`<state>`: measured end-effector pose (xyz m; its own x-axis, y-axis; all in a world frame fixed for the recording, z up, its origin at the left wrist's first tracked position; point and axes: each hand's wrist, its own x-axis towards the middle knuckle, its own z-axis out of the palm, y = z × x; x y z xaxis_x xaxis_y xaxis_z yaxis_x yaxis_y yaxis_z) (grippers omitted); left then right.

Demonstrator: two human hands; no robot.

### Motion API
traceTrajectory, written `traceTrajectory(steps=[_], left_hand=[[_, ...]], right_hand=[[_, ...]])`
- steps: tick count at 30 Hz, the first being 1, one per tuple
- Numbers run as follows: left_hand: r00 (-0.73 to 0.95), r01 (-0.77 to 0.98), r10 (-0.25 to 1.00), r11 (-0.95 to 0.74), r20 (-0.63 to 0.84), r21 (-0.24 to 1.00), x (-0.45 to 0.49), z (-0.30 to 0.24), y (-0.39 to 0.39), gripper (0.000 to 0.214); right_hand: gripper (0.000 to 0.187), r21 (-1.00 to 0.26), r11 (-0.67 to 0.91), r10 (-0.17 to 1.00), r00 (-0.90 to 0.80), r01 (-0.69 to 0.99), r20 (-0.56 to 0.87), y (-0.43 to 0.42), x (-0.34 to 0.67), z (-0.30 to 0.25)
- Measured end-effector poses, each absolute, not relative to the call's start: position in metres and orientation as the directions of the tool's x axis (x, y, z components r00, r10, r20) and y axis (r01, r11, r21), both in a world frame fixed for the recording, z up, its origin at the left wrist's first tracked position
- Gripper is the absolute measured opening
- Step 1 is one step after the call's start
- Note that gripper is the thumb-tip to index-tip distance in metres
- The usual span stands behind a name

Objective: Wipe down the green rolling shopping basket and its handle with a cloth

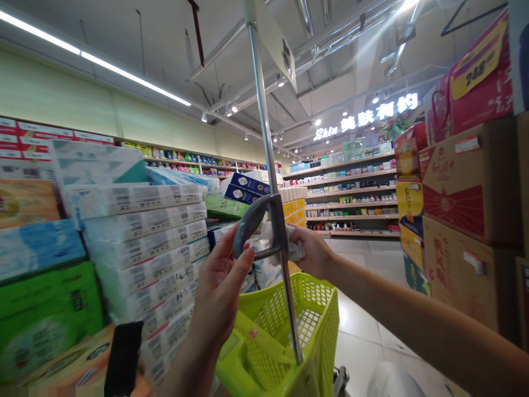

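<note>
A grey loop handle (280,229) is fixed on an upright metal pole (264,99), which rises from a lime-green shopping cart (318,286) with perforated walls. My left hand (223,281) pinches the near curve of the loop between thumb and fingers. On the far side of the pole, my right hand (308,248) is closed around a crumpled white wipe (296,249), pressed against or close to the handle. Part of the wipe shows through the loop; the pole and handle hide some of the right fingers.
White tissue packs (161,215) stand stacked close on the left. Cardboard boxes (467,182) are piled on the right, with a red gift bag (475,94) on top. Stocked shelves (351,190) line the back, beyond a tiled floor (359,325). A white sign panel (276,49) tops the pole.
</note>
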<state>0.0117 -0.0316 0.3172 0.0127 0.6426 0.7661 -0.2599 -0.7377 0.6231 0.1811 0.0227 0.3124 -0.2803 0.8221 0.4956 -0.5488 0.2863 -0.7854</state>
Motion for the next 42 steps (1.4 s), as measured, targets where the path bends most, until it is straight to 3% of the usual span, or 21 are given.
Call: traceTrajectory(steps=[3, 9, 13, 15, 20, 28, 36, 42], left_hand=[[0.001, -0.256, 0.63, -0.75, 0.776, 0.61, 0.009, 0.316, -0.03, 0.046], [-0.034, -0.288, 0.657, -0.728, 0.753, 0.623, 0.006, 0.315, -0.025, 0.047], [-0.048, -0.289, 0.666, -0.723, 0.744, 0.628, 0.005, 0.318, -0.026, 0.048], [-0.066, -0.284, 0.663, -0.729, 0.745, 0.623, 0.004, 0.318, -0.027, 0.049], [-0.127, -0.27, 0.658, -0.743, 0.743, 0.612, -0.001, 0.317, -0.022, 0.054], [-0.136, -0.266, 0.65, -0.751, 0.747, 0.605, -0.01, 0.316, -0.017, 0.057], [-0.166, -0.274, 0.65, -0.753, 0.742, 0.598, -0.012, 0.317, -0.019, 0.053], [-0.163, -0.256, 0.624, -0.775, 0.764, 0.578, -0.022, 0.319, -0.014, 0.052]], right_hand=[[0.027, -0.858, 0.138, 0.864, -0.364, -0.494, 0.348, 0.02, 0.18, 0.294], [0.029, -0.831, 0.181, 0.858, -0.329, -0.526, 0.395, 0.019, 0.172, 0.288], [0.024, -0.868, 0.104, 0.897, -0.33, -0.486, 0.293, 0.018, 0.166, 0.261], [0.03, -0.883, 0.071, 0.908, -0.336, -0.464, 0.249, 0.016, 0.165, 0.254], [0.046, -0.835, 0.135, 0.894, -0.297, -0.533, 0.334, 0.016, 0.164, 0.268], [0.03, -0.887, 0.06, 0.91, -0.34, -0.457, 0.237, 0.017, 0.152, 0.235], [0.032, -0.828, 0.153, 0.882, -0.304, -0.539, 0.36, 0.023, 0.148, 0.254], [0.024, -0.949, 0.083, 0.908, -0.369, -0.304, 0.198, 0.015, 0.144, 0.176]])
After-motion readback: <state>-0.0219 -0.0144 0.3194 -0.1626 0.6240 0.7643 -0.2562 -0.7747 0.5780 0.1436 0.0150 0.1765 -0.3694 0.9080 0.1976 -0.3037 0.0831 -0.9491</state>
